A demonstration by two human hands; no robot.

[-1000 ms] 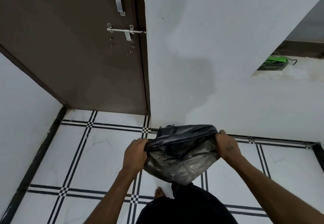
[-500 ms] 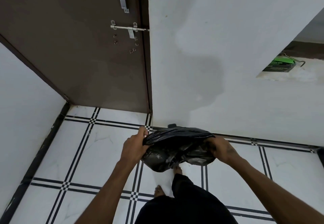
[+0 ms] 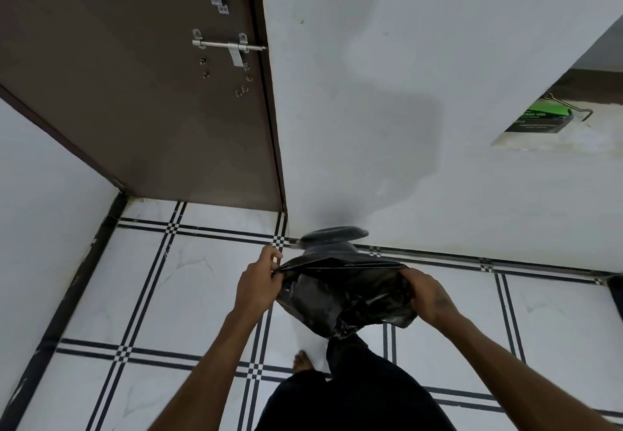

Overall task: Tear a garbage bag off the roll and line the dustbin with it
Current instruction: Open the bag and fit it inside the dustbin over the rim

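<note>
- Door point(image 3: 135, 93), brown, upper left of the frame; steel bolt point(image 3: 229, 47) near its right edge
- Left hand point(image 3: 258, 284), lower centre; fingers pinched on the left rim of the garbage bag point(image 3: 340, 299)
- Garbage bag, black, crumpled; held over the tiled floor point(image 3: 168, 296), centre frame
- Dustbin point(image 3: 332, 238), black; just above the bag, against the white wall point(image 3: 438, 60)
- Right hand point(image 3: 428, 296); closed on the bag's right rim
- Green-and-black pack point(image 3: 542, 119), right of frame, in a wall recess

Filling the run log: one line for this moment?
stage: opening bag | left hand: gripping garbage bag edge | right hand: gripping opposite edge | dustbin: behind bag, unlined
</note>
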